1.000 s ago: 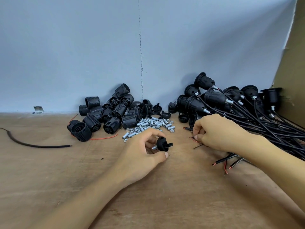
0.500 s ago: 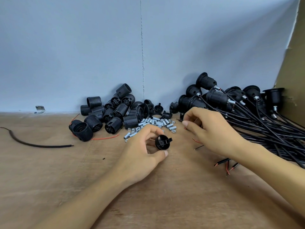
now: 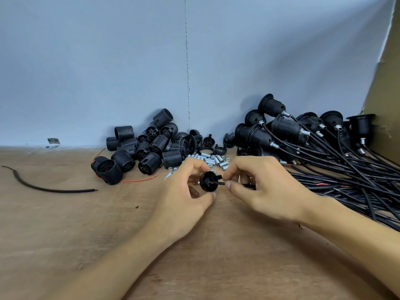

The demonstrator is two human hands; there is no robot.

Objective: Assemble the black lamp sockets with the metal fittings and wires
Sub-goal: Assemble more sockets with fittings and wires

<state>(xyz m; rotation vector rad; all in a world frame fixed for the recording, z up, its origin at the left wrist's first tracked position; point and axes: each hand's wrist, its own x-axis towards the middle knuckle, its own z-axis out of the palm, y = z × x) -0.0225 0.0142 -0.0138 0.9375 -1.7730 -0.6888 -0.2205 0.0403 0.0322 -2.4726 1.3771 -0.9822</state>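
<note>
- The right hand (image 3: 266, 189) was among the wire bundle (image 3: 357, 180) on the right side of the worktop (image 3: 86, 234) a second ago. It has since swung in to the middle and now meets the left hand (image 3: 184, 191).
- Its thumb and forefinger pinch a black wire (image 3: 218, 182) close to the end. The tip is aimed at, and seems just to enter, the middle of the black socket cap (image 3: 208, 181).
- The left hand has hardly moved. Its thumb and curled fingers grip the cap by the rim, lifted slightly off the wood, and it has turned the open face toward the incoming wire.
- My reading is that picking out a wire is done and threading has begun. The wire looks barely started through the hole.
- I cannot tell whether a metal fitting already sits in the cap, because the left fingers hide its far side.
- The supplies lie as they did:
  - loose threaded socket shells (image 3: 140, 152) are piled at the back edge, left of centre;
  - metal fittings (image 3: 212, 159) are scattered just behind the hands;
  - finished sockets on their leads (image 3: 303, 137) are heaped toward the back right corner.
- An offcut of cable (image 3: 43, 187) lies near the left edge, well apart from the work.
</note>
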